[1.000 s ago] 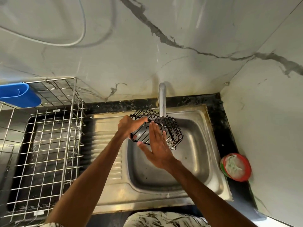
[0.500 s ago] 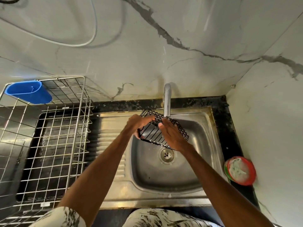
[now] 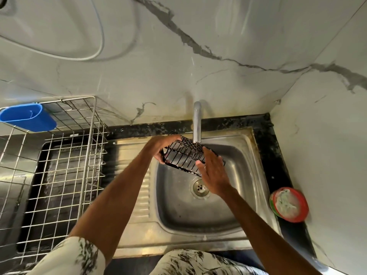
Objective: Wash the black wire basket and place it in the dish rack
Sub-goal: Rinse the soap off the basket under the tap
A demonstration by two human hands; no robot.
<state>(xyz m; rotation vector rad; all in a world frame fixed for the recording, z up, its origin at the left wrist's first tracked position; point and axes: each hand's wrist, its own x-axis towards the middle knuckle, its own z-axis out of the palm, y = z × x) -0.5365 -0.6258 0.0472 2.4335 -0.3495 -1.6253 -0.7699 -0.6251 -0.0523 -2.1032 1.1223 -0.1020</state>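
Left hand (image 3: 160, 148) is gripping the basket (image 3: 183, 155) under the tap (image 3: 197, 124); right hand (image 3: 213, 173) is pressing flat on it. Turning it slowly would rinse every side.

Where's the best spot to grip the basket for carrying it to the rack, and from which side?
Probably the short left end, from the left, where the left hand grips the basket. Open wires let fingers hook through, that end is clear of the tap, and the rack sits that side. The right hand only rests flat on the right end.
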